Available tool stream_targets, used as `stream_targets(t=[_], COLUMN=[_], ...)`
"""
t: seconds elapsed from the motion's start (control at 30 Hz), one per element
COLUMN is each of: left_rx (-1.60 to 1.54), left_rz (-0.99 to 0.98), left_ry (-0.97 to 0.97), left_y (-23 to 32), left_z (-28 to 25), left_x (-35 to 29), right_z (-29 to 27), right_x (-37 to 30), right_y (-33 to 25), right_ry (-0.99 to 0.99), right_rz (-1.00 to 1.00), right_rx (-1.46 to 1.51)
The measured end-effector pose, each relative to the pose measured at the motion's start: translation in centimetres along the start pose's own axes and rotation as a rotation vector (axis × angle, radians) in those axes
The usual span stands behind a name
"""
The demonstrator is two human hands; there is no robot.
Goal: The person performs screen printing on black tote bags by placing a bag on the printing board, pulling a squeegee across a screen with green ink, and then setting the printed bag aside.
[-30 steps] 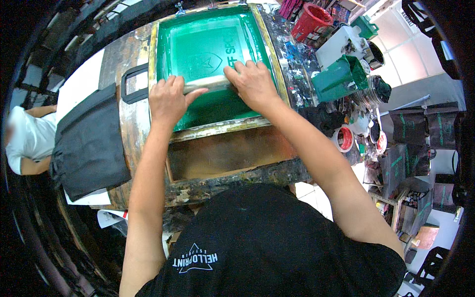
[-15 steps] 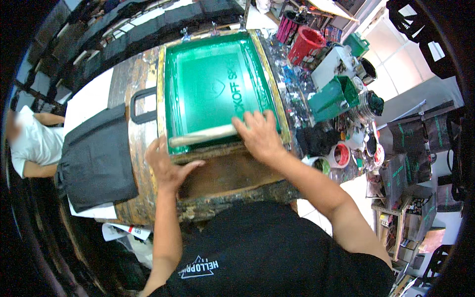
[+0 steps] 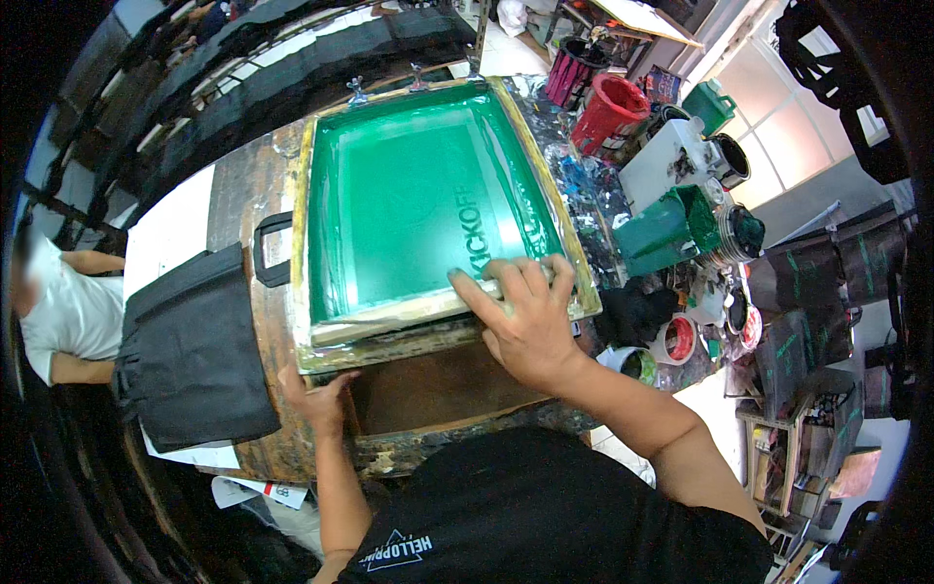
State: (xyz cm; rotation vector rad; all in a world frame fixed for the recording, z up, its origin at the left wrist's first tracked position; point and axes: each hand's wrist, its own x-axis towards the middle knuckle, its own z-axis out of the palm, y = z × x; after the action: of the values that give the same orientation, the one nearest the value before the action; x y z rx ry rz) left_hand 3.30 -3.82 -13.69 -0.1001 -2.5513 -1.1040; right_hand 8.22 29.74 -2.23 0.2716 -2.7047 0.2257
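- Printing screen point(image 3: 418, 204), green mesh in a pale wooden frame, lies flat on the round, ink-stained worktop point(image 3: 238, 204), centre to upper centre of frame.
- Squeegee point(image 3: 409, 313) lies along the screen's near edge, a pale bar running lower left to right across the frame's bottom rail.
- Right hand point(image 3: 525, 316) is on the right end of the squeegee, fingers spread and curled over the bar, pressing down. Looks like a partial wrap, not a full fist.
- Left hand point(image 3: 316, 394) is off the screen, below its lower-left corner, fingers loosely open and touching the worktop edge. It has hold of nothing.
- Black fabric bag point(image 3: 195, 350) lies on the left side of the worktop with a handle loop near the frame's left rail.
- Right of frame: red bucket point(image 3: 608, 107), green container point(image 3: 666, 229), and open ink tubs point(image 3: 676, 341), all close to the screen's right rail.
- Risk: one-handed pressure at the right end only, so the squeegee could tilt or skew and leave ink uneven across the mesh.
- Risk: the frame could slide if nothing pins the left side; two clamps show at the far rail, their grip can't be judged.
- Risk: the right elbow swings near the ink tubs, so a knock or spill is plausible.
- Risk: wet ink on the fingers could mark the black bag.
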Motion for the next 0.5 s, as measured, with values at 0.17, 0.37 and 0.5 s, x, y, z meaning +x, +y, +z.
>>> stream_targets(t=[0.17, 0.37, 0.5], left_rx=[-0.592, -0.567, -0.485], left_rz=[0.177, 0.283, 0.201], left_ry=[0.154, 0.343, 0.144], left_y=[7.2, 13.9, 11.0], left_z=[-1.3, -2.1, 0.1], left_x=[5.2, 13.3, 13.9], right_z=[-6.0, -11.4, -15.1], right_x=[6.0, 16.9, 21.6], right_y=[0.3, 2.8, 3.0], right_ry=[0.233, 0.463, 0.327], right_rz=[-0.053, -0.129, -0.114], right_rx=[-0.033, -0.225, -0.239])
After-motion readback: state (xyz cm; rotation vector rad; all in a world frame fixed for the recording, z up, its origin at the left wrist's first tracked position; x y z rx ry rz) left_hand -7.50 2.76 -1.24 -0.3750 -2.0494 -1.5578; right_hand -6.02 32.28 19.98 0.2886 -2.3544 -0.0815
